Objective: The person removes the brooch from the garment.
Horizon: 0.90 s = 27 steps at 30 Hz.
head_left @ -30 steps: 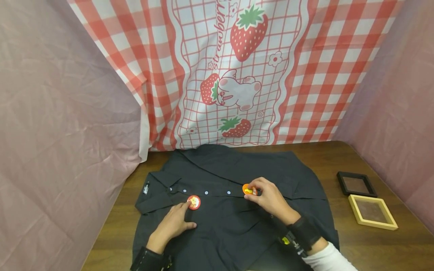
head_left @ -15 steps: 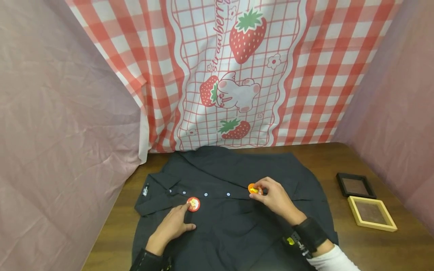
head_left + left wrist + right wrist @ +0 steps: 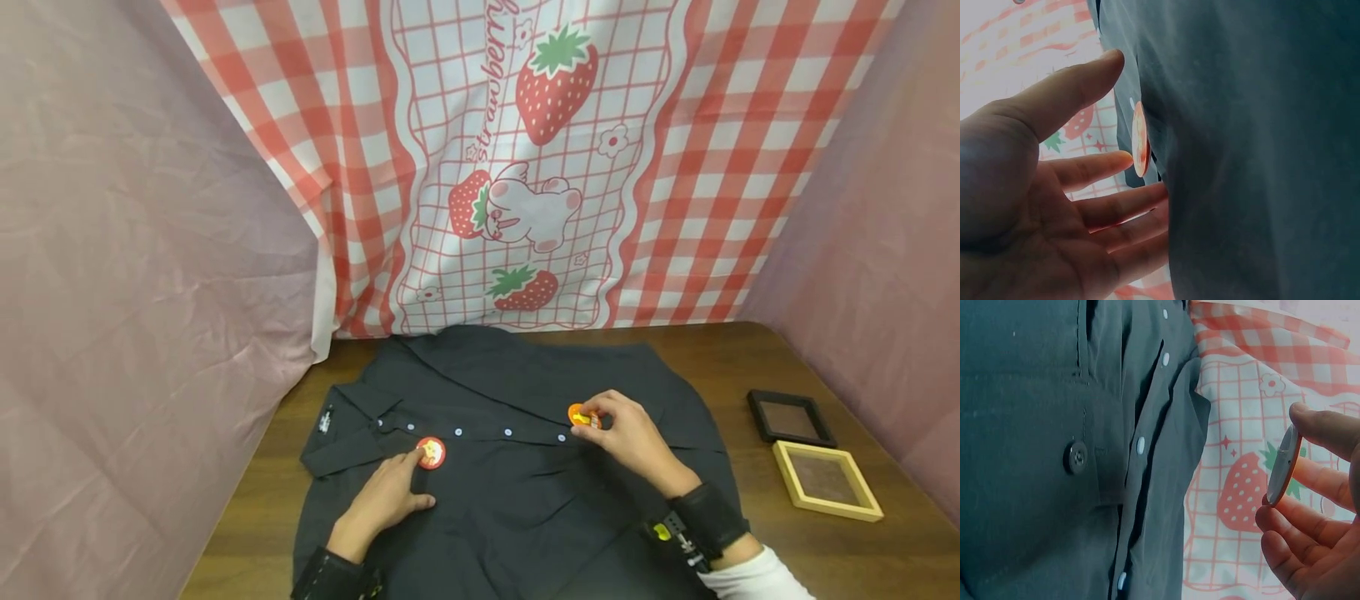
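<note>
A dark button-up shirt lies spread out, its collar toward the left in the head view. On it, just below the row of pale buttons, sits a round red-rimmed badge. My left hand rests on the shirt with fingers extended, the index fingertip right at that badge's edge. Between thumb and fingers my right hand pinches an orange pin badge. Its silvery back shows in the right wrist view, held apart from the shirt.
On the wooden table to the right, a black square frame lies beside a pale yellow one. A red-checked strawberry cloth hangs behind, and pink curtains flank both sides.
My right hand has shifted rightward over the shirt with the orange badge, and another shirt button now shows to its left. The left hand and red badge stay in place.
</note>
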Available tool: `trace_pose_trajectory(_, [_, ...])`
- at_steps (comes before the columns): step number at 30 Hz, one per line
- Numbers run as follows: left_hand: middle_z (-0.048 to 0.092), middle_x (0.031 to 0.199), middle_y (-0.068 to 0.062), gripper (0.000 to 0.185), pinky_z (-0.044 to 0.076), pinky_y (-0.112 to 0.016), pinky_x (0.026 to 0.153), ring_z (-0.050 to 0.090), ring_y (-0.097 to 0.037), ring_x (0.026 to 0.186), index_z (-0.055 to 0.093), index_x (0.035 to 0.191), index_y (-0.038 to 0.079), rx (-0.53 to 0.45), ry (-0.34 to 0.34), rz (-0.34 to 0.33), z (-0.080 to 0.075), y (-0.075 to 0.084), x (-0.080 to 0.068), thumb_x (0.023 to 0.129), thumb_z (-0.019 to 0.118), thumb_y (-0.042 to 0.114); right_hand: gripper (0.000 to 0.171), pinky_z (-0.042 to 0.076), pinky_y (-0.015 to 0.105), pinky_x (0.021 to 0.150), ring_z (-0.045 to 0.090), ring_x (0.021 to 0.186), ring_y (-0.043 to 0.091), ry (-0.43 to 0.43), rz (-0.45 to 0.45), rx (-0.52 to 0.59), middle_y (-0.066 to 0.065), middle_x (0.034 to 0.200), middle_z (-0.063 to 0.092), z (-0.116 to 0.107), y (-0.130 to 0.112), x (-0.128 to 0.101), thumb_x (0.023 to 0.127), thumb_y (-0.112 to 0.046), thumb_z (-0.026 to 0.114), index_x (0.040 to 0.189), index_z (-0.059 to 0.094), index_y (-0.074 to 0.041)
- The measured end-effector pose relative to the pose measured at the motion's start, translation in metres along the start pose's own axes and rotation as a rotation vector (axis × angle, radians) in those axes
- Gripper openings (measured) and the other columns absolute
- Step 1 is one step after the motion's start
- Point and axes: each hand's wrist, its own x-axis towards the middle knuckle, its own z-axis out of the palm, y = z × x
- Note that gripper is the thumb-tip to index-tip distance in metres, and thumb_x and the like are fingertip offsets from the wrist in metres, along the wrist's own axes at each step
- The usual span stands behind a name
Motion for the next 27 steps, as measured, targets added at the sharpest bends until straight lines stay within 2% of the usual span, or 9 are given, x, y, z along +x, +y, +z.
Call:
trace_pose_trajectory(9, [0.056,0.131,-0.025,0.075,0.043,-0.057,0.103,0.052,-0.043,0.124,0.052,0.135,0.002,0.002,-0.004,-0.025,0.001,0.0,0.0,0.073,0.085,0.025,0.025,0.044,0.023,0.061,0.057,0.078,0.021,0.003,0.019,-0.017,0.004,0.094,0.067,-0.005,0.004,-0.003,0.074,-0.02,0.085,0.093,0.074,-0.008])
trace_pose_trajectory(18, [0.055,0.134,-0.026,0.078,0.042,-0.058,0.104,0.052,-0.043,0.125,0.048,0.139,0.002,-0.012,-0.007,-0.043,-0.002,-0.001,0.002,0.074,0.085,0.025,0.026,0.045,0.023,0.061,0.059,0.079,0.021,0.026,0.033,-0.031,0.005,0.092,0.067,-0.011,0.011,-0.001,0.073,-0.02,0.086,0.092,0.074,-0.008])
trace_pose_trajectory(27, [0.054,0.135,-0.026,0.077,0.042,-0.057,0.104,0.051,-0.044,0.125,0.048,0.139,0.001,-0.013,-0.015,-0.047,-0.002,-0.002,0.002,0.075,0.084,0.025,0.038,0.048,0.023,0.062,0.06,0.079,0.022,0.018,0.122,-0.052,0.012,0.099,0.067,-0.024,0.021,-0.006,0.073,-0.018,0.085,0.105,0.071,-0.003])
